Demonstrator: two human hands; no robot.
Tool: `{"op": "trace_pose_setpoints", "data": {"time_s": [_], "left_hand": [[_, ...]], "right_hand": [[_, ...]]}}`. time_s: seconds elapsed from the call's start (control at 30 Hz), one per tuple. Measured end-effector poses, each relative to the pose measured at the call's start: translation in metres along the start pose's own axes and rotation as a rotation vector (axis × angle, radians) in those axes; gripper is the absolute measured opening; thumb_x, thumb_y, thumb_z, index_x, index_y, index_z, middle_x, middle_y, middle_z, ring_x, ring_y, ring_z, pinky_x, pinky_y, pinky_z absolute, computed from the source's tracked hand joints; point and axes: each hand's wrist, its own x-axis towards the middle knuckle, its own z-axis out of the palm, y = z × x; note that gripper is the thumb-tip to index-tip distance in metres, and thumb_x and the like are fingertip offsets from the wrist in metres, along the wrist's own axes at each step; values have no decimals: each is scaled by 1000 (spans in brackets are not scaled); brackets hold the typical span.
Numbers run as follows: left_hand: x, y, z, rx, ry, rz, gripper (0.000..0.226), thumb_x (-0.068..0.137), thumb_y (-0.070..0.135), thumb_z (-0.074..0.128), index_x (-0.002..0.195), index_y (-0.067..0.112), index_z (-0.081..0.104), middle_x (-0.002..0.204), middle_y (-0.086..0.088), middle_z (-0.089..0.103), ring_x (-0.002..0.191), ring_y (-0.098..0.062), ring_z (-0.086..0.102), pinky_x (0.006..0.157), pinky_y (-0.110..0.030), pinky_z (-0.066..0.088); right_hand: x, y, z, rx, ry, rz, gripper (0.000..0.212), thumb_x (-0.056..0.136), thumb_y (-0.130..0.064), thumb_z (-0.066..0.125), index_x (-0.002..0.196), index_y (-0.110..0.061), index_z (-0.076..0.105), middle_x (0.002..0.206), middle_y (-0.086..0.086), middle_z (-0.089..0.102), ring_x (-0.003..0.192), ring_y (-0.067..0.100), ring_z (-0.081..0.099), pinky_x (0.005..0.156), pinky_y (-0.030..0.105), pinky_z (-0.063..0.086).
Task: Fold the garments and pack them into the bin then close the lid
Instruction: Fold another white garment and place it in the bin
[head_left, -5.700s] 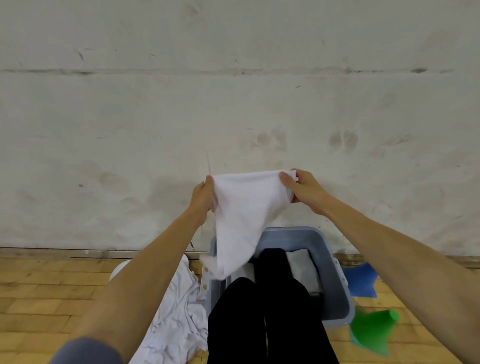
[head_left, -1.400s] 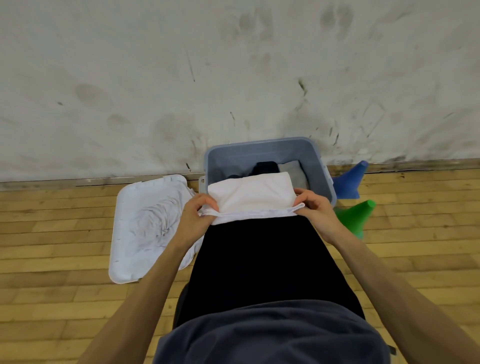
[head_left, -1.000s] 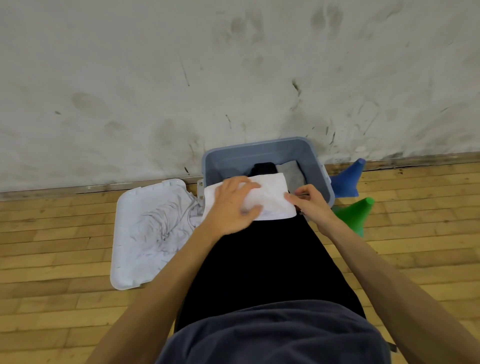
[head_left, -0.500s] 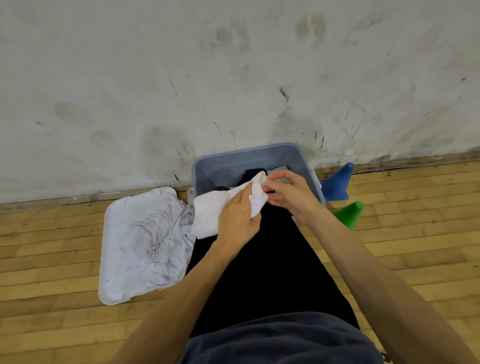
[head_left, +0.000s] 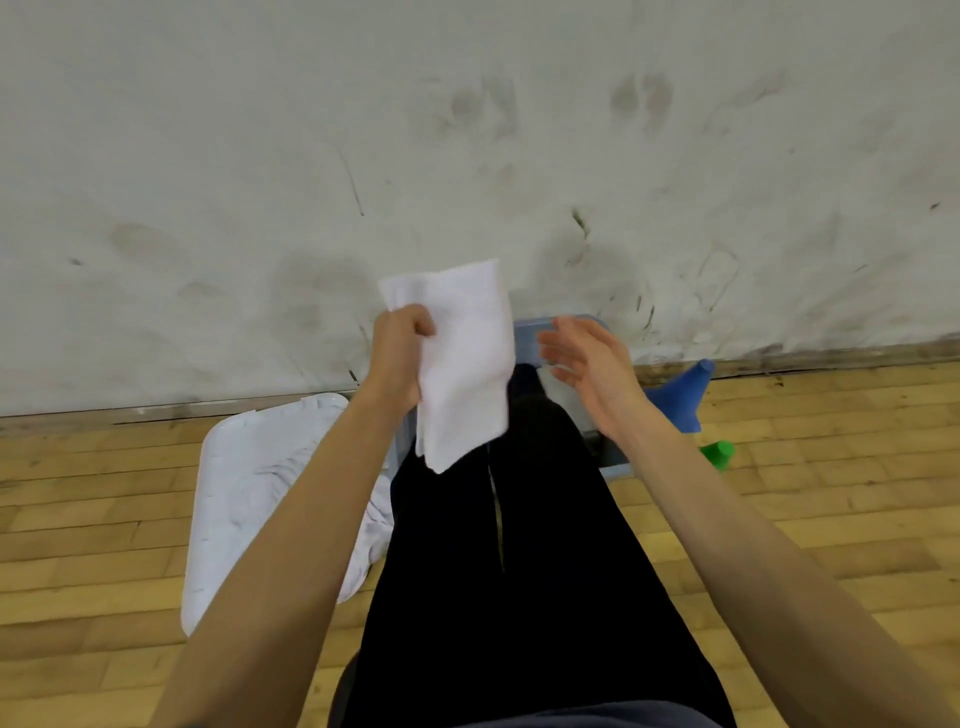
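Progress: midway by the look of it, with one white garment (head_left: 465, 358) folded small and not yet packed, held up just above the near edge of the bin (head_left: 530, 328).
Bin: grey-blue, on the floor against the wall, mostly hidden behind the garment and the hands; contents not readable from here.
Left hand (head_left: 397, 358): curled tight round the left edge of the folded garment, gripping it upright in front of the bin, the lower end hanging toward the black-trousered legs (head_left: 498, 545).
Right hand (head_left: 587, 358): fingers spread and relaxed, holding nothing, just right of the garment and over the bin's right side.
Lid (head_left: 223, 499): white, flat on the floor left of the bin, off and waiting.
Still to fold: a crumpled white garment (head_left: 291, 483) lying on the lid, left of the bin.
Left to do: drop the held piece in, fold and pack the one on the lid, then fit the lid.
Change from half a second ago: both hands then pinching the cloth low at the bin's near rim; now lifted clear above the rim in the left hand alone, right hand let go and opened.
Bystanders: blue cone (head_left: 680, 389) and green cone (head_left: 717, 453) on the floor right of the bin.
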Motion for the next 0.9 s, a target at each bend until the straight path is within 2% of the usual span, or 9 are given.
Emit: {"op": "trace_pose_setpoints", "data": {"time_s": [0.1, 0.2, 0.27, 0.4, 0.47, 0.53, 0.63, 0.73, 0.9], "left_hand": [[25, 18, 1, -199, -113, -89, 23, 62, 5, 45, 82, 11, 54, 86, -8, 57, 88, -30, 53, 91, -48, 47], [57, 20, 11, -282, -142, -130, 28, 69, 4, 38, 85, 8, 60, 86, -9, 64, 87, -33, 59, 93, -47, 49], [80, 15, 17, -288, -142, -186, 31, 65, 6, 39, 87, 7, 62, 88, -11, 65, 88, -34, 60, 93, -46, 49], [142, -16, 19, -212, -115, -289, 29, 73, 11, 42, 90, 7, 65, 86, -12, 68, 82, -31, 63, 90, -44, 51], [169, -36, 18, -163, -86, -352, 26, 84, 12, 42, 95, 7, 66, 88, -13, 70, 84, -31, 66, 90, -45, 52], [204, -61, 15, -94, -42, -406, 27, 86, 16, 52, 108, 6, 65, 101, -15, 72, 93, -32, 67, 89, -47, 54], [257, -114, 2, 39, 33, -440, 58, 71, 27, 71, 126, 10, 60, 117, -13, 69, 104, -33, 67, 86, -48, 56], [293, -170, -14, 153, 87, -462, 46, 76, 20, 68, 120, 4, 64, 111, -13, 69, 107, -34, 65, 87, -43, 56], [322, -246, -45, 319, 196, -545, 33, 90, 13, 57, 122, 4, 56, 92, -3, 60, 78, -16, 56, 59, -29, 44]], "right_hand": [[19, -6, 13, -57, -198, 5, 24, 91, -35, 60, 109, -20, 66, 97, -5, 74, 91, 11, 69, 81, 26, 51], [45, -3, 22, -13, -371, 84, 50, 75, -41, 68, 118, -17, 62, 106, -3, 73, 97, 15, 69, 76, 27, 55], [62, 5, 19, -21, -431, 128, 49, 73, -31, 72, 119, -17, 62, 113, -1, 72, 104, 18, 68, 78, 29, 56], [109, 37, 11, -218, -400, 171, 35, 85, -9, 69, 117, -20, 64, 109, -6, 73, 102, 16, 69, 78, 28, 57], [135, 60, 8, -263, -329, 202, 35, 87, -9, 69, 120, -18, 64, 112, -3, 73, 103, 18, 69, 83, 33, 58], [166, 87, 6, -313, -271, 224, 33, 88, -8, 69, 119, -17, 64, 112, -2, 72, 100, 16, 70, 85, 33, 57], [200, 135, 1, -391, -246, 297, 33, 88, -3, 68, 118, -12, 60, 108, 0, 70, 92, 13, 70, 78, 26, 56], [224, 194, -4, -473, -223, 427, 42, 89, -2, 66, 129, -7, 54, 122, 10, 64, 109, 27, 63, 90, 39, 54], [242, 285, 0, -475, -242, 608, 47, 90, -2, 63, 135, -8, 49, 127, 10, 60, 116, 28, 58, 98, 44, 50]]}}
